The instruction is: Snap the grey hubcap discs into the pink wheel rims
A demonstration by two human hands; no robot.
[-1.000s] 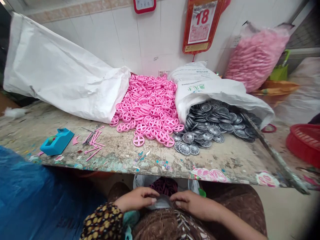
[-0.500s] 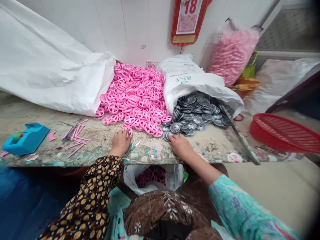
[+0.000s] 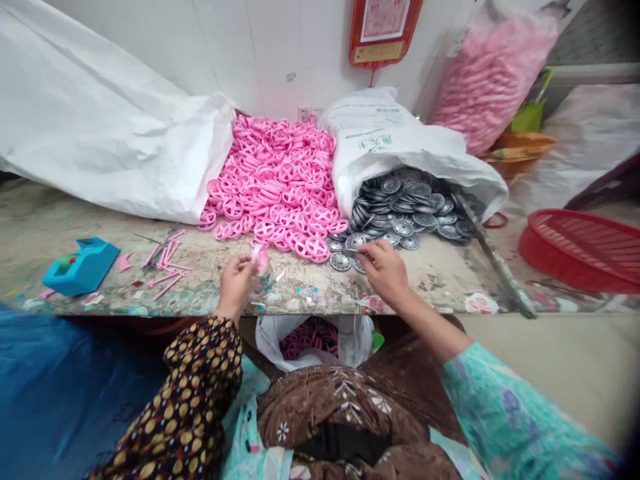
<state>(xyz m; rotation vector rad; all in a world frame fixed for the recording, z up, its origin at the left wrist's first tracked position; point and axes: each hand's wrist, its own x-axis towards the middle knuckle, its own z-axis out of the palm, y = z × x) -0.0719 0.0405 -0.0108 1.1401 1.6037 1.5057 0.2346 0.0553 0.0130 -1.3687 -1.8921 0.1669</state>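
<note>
Between the thumb and fingers of my left hand is a pink plastic wheel, blurred and raised just off the table. My right hand pinches a grey plastic disc, seen almost edge-on above other discs. A large heap of pink spoked wheels spreads out beyond my left hand. Past my right hand, grey discs spill from the mouth of a white sack.
Pink rods and scissors lie left, near a blue tape dispenser. A metal bar leans out of the sack. At right sits a red basket. Below the table edge, an open white bag holds dark pink-rimmed pieces.
Both hands have lifted off the table, my left with a pink wheel and my right with a grey disc taken from the piles. The camera view has shifted slightly.
</note>
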